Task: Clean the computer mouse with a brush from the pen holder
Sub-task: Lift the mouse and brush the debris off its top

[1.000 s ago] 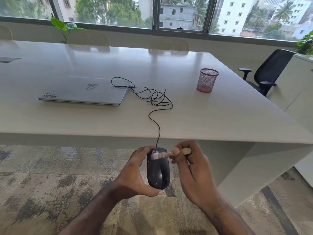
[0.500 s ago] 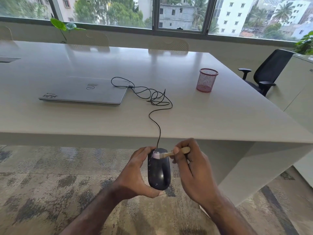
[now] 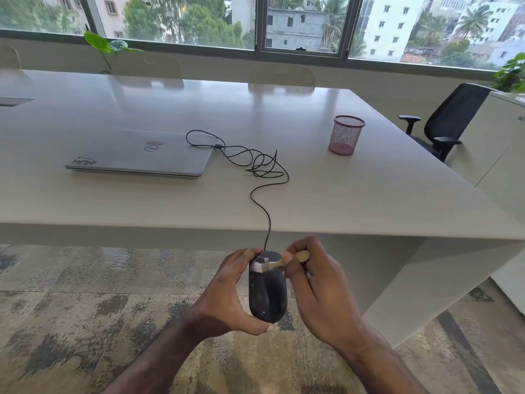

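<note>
Below the desk [image 3: 369, 200] edge, the left hand [image 3: 230, 297] grips the mouse [image 3: 267, 294] while the right hand [image 3: 318, 291] pinches the brush [image 3: 279, 263], bristles at the cable end; short, light strokes there seem best.

The left hand [image 3: 227, 297] held the dark oval plastic mouse [image 3: 267, 291]. The right hand [image 3: 318, 288] pressed a small wooden-handled brush [image 3: 277, 264] on its top, below the white table [image 3: 369, 200].

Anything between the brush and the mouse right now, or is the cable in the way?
Nothing visible is in the way. The right hand holds the brush with its bristles already on the cable end of the mouse, gripped by the left hand. The cable leads away over the table edge.
</note>
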Demonstrator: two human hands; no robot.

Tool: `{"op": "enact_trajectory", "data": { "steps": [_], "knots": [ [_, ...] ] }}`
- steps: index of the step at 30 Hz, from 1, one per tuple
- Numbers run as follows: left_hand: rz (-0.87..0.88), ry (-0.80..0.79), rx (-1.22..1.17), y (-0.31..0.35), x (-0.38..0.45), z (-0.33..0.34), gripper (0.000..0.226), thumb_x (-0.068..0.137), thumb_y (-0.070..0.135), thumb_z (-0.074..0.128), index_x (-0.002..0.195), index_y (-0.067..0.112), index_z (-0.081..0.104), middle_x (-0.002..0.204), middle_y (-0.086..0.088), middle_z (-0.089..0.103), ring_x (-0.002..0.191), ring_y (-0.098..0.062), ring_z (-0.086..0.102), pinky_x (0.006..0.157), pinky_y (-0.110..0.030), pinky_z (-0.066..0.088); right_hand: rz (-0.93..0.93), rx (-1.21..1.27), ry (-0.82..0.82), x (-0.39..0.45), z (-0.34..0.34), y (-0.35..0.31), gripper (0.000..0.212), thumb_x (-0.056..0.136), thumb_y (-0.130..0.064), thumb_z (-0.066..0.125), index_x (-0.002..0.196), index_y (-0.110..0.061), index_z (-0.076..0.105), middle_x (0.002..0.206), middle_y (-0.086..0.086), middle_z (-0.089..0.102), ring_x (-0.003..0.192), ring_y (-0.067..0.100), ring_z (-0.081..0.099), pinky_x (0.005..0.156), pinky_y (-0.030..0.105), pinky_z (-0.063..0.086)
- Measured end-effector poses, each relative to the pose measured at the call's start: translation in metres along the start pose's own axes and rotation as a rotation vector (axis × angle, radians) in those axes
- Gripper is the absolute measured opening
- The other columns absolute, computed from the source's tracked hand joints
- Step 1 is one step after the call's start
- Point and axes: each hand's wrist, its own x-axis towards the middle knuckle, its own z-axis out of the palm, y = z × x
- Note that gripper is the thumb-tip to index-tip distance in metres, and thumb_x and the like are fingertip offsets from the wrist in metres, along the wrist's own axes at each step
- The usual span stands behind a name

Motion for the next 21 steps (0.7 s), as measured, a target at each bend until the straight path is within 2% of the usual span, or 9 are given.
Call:
{"op": "enact_trajectory", "data": {
  "steps": [2,4,5,7,13,16,21],
  "knots": [
    [-0.001,-0.002,0.008,-0.001,-0.001,0.000,0.111,0.045,0.035,0.100,0.143,0.040,0.050,0.140,0.016,0.054,0.137,-0.014,0.050,0.110,-0.032,0.045,-0.004,0.053,-0.028,-0.001,0.002,-0.001,0.013,0.102,-0.031,0.050,0.090,-0.035,0.050,0.077,-0.008,0.066,0.064,0.011,0.061,0.056,0.013,0.042],
    [0.003,-0.001,0.008,0.000,-0.001,-0.001,0.111,0.045,0.034,0.101,0.143,0.042,0.050,0.140,0.016,0.054,0.137,-0.015,0.050,0.109,-0.031,0.045,0.010,0.122,-0.012,0.000,0.002,-0.001,0.011,0.101,-0.035,0.050,0.091,-0.035,0.052,0.075,0.001,0.067,0.064,0.018,0.064,0.060,0.033,0.052],
    [0.006,-0.001,0.005,0.001,-0.001,-0.001,0.110,0.045,0.034,0.101,0.143,0.042,0.050,0.140,0.016,0.054,0.137,-0.015,0.050,0.109,-0.031,0.044,0.013,0.145,0.015,0.001,0.001,-0.001,0.010,0.100,-0.037,0.049,0.091,-0.035,0.053,0.074,0.005,0.066,0.065,0.026,0.065,0.060,0.043,0.052],
    [0.008,-0.004,-0.001,0.001,0.000,-0.002,0.110,0.046,0.033,0.101,0.144,0.041,0.051,0.142,0.016,0.054,0.139,-0.015,0.049,0.110,-0.032,0.044,0.000,0.147,0.068,0.002,-0.001,0.000,0.010,0.100,-0.040,0.049,0.093,-0.035,0.054,0.073,0.007,0.065,0.063,0.033,0.063,0.056,0.049,0.049],
    [-0.001,-0.014,-0.015,0.000,0.001,-0.004,0.111,0.047,0.034,0.100,0.142,0.053,0.047,0.143,0.024,0.050,0.140,-0.007,0.046,0.110,-0.022,0.040,0.006,0.159,0.116,0.004,-0.009,0.007,0.013,0.100,-0.041,0.049,0.094,-0.032,0.055,0.075,0.004,0.066,0.062,0.037,0.062,0.055,0.053,0.050],
    [-0.018,-0.021,-0.023,-0.001,0.003,-0.004,0.111,0.045,0.037,0.099,0.140,0.059,0.044,0.141,0.028,0.049,0.139,-0.002,0.046,0.107,-0.011,0.038,0.029,0.159,0.022,0.001,-0.010,0.008,0.013,0.100,-0.040,0.049,0.092,-0.031,0.054,0.073,0.006,0.065,0.064,0.034,0.061,0.059,0.055,0.049],
    [-0.023,-0.036,-0.022,-0.003,0.005,-0.001,0.112,0.045,0.039,0.098,0.143,0.049,0.046,0.141,0.025,0.050,0.139,-0.004,0.046,0.105,-0.012,0.039,-0.021,0.154,-0.137,-0.005,-0.004,0.004,0.011,0.103,-0.033,0.049,0.092,-0.031,0.052,0.078,0.000,0.063,0.065,0.022,0.061,0.059,0.043,0.048]
  ]
}}
